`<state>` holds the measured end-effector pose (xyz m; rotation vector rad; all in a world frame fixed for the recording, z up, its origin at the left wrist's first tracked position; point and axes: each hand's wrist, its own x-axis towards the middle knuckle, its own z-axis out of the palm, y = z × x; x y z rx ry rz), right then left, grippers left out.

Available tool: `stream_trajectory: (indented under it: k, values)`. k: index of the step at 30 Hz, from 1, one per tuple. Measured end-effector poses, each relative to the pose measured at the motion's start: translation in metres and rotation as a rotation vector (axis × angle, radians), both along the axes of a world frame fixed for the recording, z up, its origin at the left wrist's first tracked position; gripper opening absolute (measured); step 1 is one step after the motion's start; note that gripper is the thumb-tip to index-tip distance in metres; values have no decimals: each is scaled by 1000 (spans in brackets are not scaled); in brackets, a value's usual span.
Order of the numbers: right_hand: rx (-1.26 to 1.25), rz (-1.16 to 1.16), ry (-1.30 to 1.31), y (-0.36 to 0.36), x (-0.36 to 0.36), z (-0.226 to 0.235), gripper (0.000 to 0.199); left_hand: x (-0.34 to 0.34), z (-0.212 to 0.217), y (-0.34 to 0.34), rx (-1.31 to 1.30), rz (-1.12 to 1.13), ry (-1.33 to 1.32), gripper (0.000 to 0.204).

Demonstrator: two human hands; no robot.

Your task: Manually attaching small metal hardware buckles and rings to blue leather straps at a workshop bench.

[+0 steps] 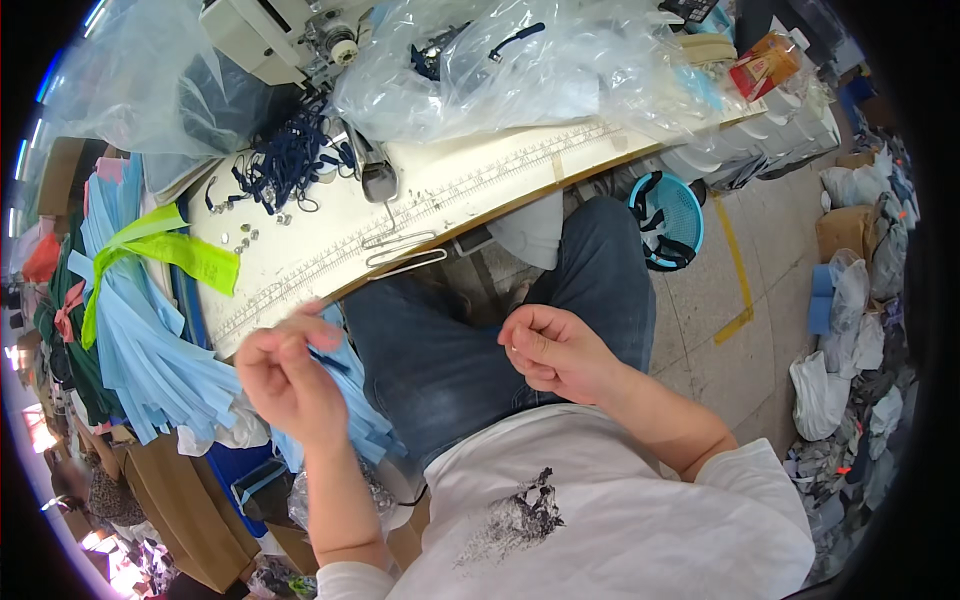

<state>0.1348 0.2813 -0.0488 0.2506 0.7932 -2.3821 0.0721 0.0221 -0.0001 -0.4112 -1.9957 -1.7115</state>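
Observation:
My left hand (pixel 298 378) is raised beside the table's front left edge, its fingers curled and slightly blurred. A short navy strip (pixel 330 362) sticks out from it, mostly hidden by the fingers. Over my lap, my right hand (pixel 560 352) is closed, thumb pressed against the index finger. Something tiny and pale shows at its fingertips, too small to name. A tangled pile of navy cords (pixel 285 160) lies on the white table (pixel 450 175), with small metallic pieces (pixel 240 238) near it. Light blue fabric strips (pixel 135 320) hang at the left, under a neon yellow strip (pixel 190 250).
A sewing machine (pixel 275 40) stands at the back left, beside clear plastic bags (pixel 600 75). A metal device with wire loops (pixel 380 182) overhangs the table's front edge. On the floor are a turquoise basket (pixel 684 215) at the right and cardboard (pixel 175 505) at the left.

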Motion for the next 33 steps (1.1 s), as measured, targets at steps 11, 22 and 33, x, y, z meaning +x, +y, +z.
stream_trajectory:
  k: [11, 22, 33]
  values:
    - [62, 1, -33, -2, -15, 12, 18, 64, -23, 56, 536, -235, -831, 22]
    - [173, 30, -8, -8, -7, 10, 20, 72, -16, 58, 312, -210, -835, 15]
    - [287, -2, 59, -18, -8, 15, 19, 72, -17, 65, 219, -200, -782, 11]
